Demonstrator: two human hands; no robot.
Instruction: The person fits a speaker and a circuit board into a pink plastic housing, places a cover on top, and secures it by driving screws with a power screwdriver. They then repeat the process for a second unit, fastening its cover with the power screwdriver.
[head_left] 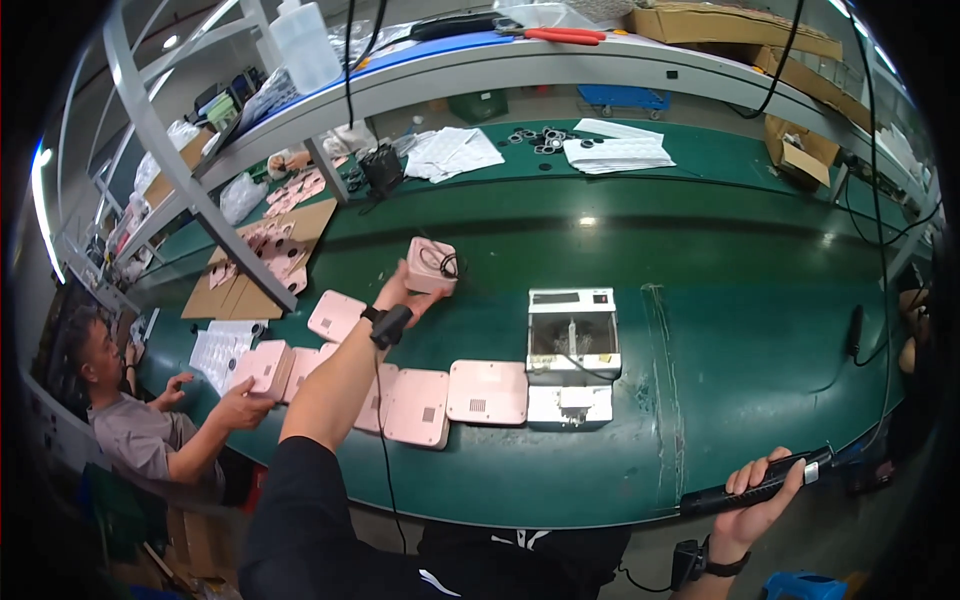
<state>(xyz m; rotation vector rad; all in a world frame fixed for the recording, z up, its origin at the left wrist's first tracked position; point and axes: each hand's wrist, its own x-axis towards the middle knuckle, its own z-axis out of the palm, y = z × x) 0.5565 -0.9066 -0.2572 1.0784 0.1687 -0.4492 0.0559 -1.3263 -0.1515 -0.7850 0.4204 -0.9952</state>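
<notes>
My left hand (418, 298) reaches forward over the green table and grips a small pink square box (432, 262) with a black cable coiled on it. Its thumb and fingers are closed around the box's near side. At the right front edge my right hand (752, 492) is wrapped around a black electric screwdriver (765, 484), which lies roughly level, its tip hidden. Several flat pink housings, such as this vented one (487, 392), sit in a row below my left forearm. Another pink housing (337, 315) lies just left of my left wrist.
A white screw feeder (570, 405) stands at the table's middle. On the left, a co-worker's hand (245, 408) holds a pink housing (264, 368). Pink parts lie on cardboard (318, 230). A metal shelf (450, 62) spans the back, with hanging cables. White sheets (455, 153) lie beneath.
</notes>
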